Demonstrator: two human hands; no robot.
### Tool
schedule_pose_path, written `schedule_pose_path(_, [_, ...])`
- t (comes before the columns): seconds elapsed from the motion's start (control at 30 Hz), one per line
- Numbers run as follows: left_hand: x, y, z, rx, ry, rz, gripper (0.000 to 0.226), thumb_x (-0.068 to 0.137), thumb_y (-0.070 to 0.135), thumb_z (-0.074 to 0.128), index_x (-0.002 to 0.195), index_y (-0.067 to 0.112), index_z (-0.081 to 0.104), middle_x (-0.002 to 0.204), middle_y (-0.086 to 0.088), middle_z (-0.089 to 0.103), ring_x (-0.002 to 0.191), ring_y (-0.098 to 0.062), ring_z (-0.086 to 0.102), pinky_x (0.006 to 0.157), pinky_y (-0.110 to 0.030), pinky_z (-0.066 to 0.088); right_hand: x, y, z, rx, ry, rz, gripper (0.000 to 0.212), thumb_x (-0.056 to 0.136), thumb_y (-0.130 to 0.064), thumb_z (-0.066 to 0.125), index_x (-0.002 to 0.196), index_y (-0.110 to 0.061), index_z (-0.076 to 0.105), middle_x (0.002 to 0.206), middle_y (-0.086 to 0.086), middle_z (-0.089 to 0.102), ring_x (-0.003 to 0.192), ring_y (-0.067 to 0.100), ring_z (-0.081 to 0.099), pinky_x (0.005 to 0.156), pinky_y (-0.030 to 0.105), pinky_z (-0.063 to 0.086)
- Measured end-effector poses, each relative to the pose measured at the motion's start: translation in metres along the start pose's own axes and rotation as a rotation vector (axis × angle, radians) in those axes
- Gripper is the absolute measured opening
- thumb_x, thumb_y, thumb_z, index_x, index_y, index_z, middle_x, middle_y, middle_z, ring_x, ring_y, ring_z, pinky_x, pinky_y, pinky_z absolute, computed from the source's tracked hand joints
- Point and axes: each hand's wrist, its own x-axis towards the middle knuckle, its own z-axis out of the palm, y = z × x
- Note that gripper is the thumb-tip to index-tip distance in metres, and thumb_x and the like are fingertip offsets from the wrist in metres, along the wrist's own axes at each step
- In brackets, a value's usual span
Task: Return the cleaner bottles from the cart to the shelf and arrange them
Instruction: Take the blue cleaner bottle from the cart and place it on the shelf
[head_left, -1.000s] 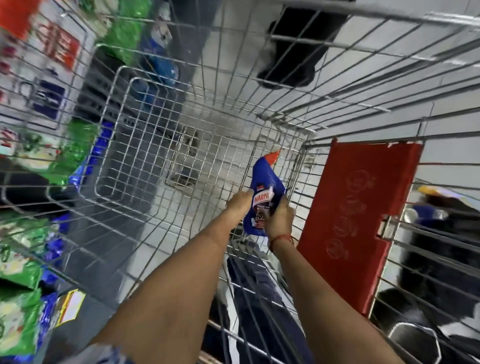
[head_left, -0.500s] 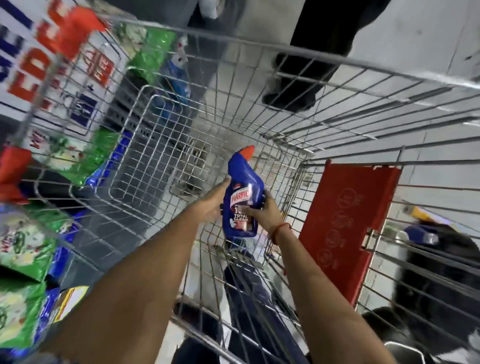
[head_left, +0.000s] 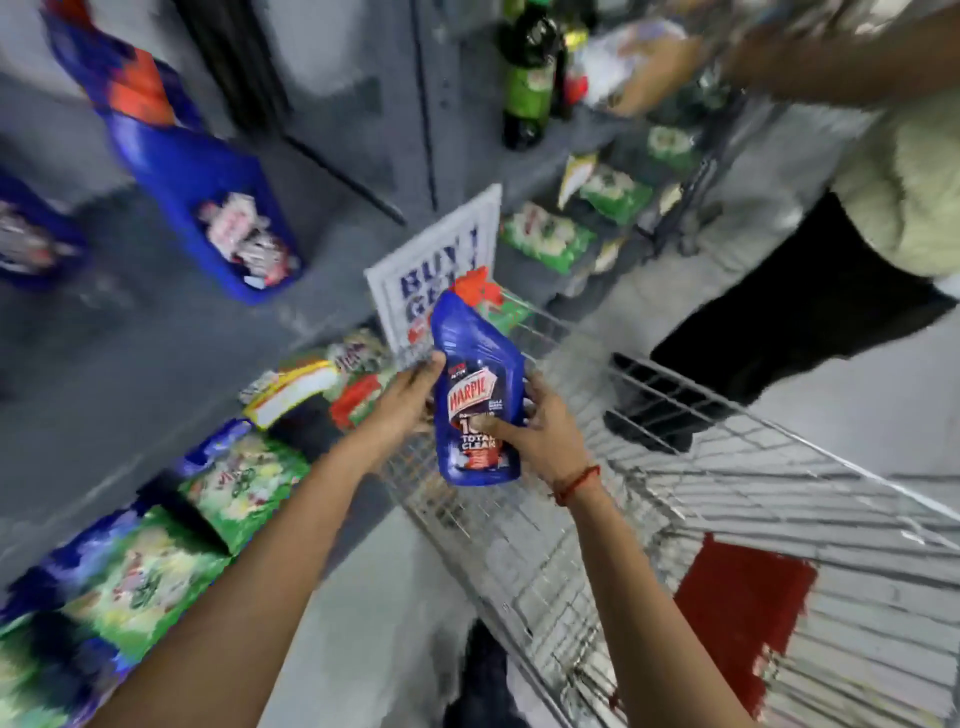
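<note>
Both hands, left hand (head_left: 410, 400) and right hand (head_left: 540, 436), clasp the blue cleaner bottle (head_left: 475, 395) above the cart (head_left: 675, 499); best carried upright toward the shelf (head_left: 156, 322).

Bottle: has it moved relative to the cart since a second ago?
Yes. The bottle, held in both hands, was down inside the cart; it is now up above the rim, toward the shelf side.

Shelf bottles (head_left: 208, 208) and packets (head_left: 135, 577) motion-blurred, labels unreadable; bystander (head_left: 857, 208) cut off at frame edge.
</note>
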Motion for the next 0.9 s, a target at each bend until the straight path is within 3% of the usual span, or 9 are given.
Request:
schedule_pose_path(0.1, [-0.030,0.023,-0.058,-0.026,0.145,0.157,0.028,0.096,0.042,0.037,0.106,0.023,0.054,0.099,-0.003,0.066,0.084,-0.015,0.064,0.073,-0.026,0.054,0.011,-0.044,0.052,-0.027,-0.105,-0.140,0.061,0.062,0.012,0.076,0.115,-0.007,0.053,0.102,0.007,0.066,0.083,0.004,0.066,0.077,0.023,0.057])
schedule_pose_path(0.23, [-0.067,0.037,-0.134,-0.118,0.297,0.309,0.028,0.099,0.031,0.037,0.101,0.011,0.057,0.076,0.002,0.064,0.049,0.007,0.059,0.048,-0.009,0.049,0.022,-0.087,0.125,-0.110,-0.210,-0.300,0.066,0.054,-0.004,0.083,0.111,-0.019,0.051,0.105,0.009,0.067,0.094,0.019,0.065,0.086,0.038,0.055])
schedule_pose_path(0.3, [-0.084,0.038,-0.168,-0.113,0.382,0.366,0.028,0.099,0.028,0.037,0.092,0.010,0.057,0.068,0.006,0.064,0.047,0.008,0.056,0.048,-0.008,0.047,0.026,-0.101,0.163,-0.128,-0.272,-0.359,0.069,0.052,-0.016,0.085,0.110,-0.025,0.052,0.113,0.013,0.065,0.101,0.024,0.064,0.091,0.043,0.053])
schedule_pose_path(0.4, [-0.104,0.030,-0.213,-0.119,0.470,0.410,0.027,0.098,0.032,0.038,0.094,0.010,0.053,0.076,-0.003,0.058,0.052,0.004,0.052,0.053,-0.014,0.048,0.033,-0.112,0.216,-0.177,-0.323,-0.416,0.078,0.052,-0.021,0.087,0.119,-0.018,0.049,0.116,0.011,0.064,0.104,0.023,0.063,0.093,0.048,0.052])
schedule_pose_path(0.57, [-0.122,0.011,-0.269,-0.085,0.632,0.452,0.033,0.097,0.033,0.042,0.071,0.023,0.057,0.054,0.018,0.063,0.053,0.004,0.049,0.054,-0.018,0.043,0.044,-0.119,0.286,-0.262,-0.386,-0.489,0.077,0.046,-0.032,0.086,0.113,-0.020,0.049,0.110,0.009,0.067,0.101,0.025,0.065,0.091,0.051,0.052])
schedule_pose_path(0.63, [-0.123,0.004,-0.284,-0.055,0.680,0.464,0.034,0.091,0.047,0.044,0.070,0.025,0.061,0.066,0.013,0.067,0.063,-0.004,0.057,0.063,-0.032,0.050,0.049,-0.119,0.305,-0.304,-0.404,-0.483,0.074,0.050,-0.022,0.088,0.113,-0.014,0.049,0.107,0.008,0.066,0.099,0.024,0.065,0.090,0.051,0.052])
schedule_pose_path(0.7, [-0.119,-0.006,-0.295,-0.071,0.703,0.466,0.034,0.083,0.059,0.045,0.076,0.034,0.065,0.086,-0.001,0.069,0.081,-0.019,0.063,0.079,-0.047,0.054,0.056,-0.119,0.319,-0.352,-0.423,-0.484,0.073,0.051,-0.020,0.088,0.111,-0.013,0.048,0.109,0.010,0.067,0.099,0.024,0.065,0.088,0.051,0.053])
schedule_pose_path(0.8, [-0.107,-0.022,-0.304,-0.084,0.701,0.456,0.039,0.079,0.069,0.044,0.084,0.036,0.064,0.098,-0.013,0.068,0.093,-0.031,0.064,0.089,-0.052,0.050,0.068,-0.116,0.329,-0.418,-0.446,-0.489,0.073,0.052,-0.022,0.087,0.111,-0.013,0.046,0.111,0.013,0.066,0.101,0.025,0.064,0.088,0.051,0.053])
schedule_pose_path(0.9, [-0.101,-0.027,-0.304,-0.109,0.673,0.420,0.047,0.082,0.064,0.046,0.095,0.023,0.063,0.104,-0.020,0.067,0.098,-0.035,0.064,0.092,-0.058,0.049,0.078,-0.107,0.328,-0.436,-0.441,-0.461,0.073,0.052,-0.020,0.087,0.111,-0.013,0.045,0.110,0.011,0.066,0.101,0.025,0.064,0.089,0.051,0.053])
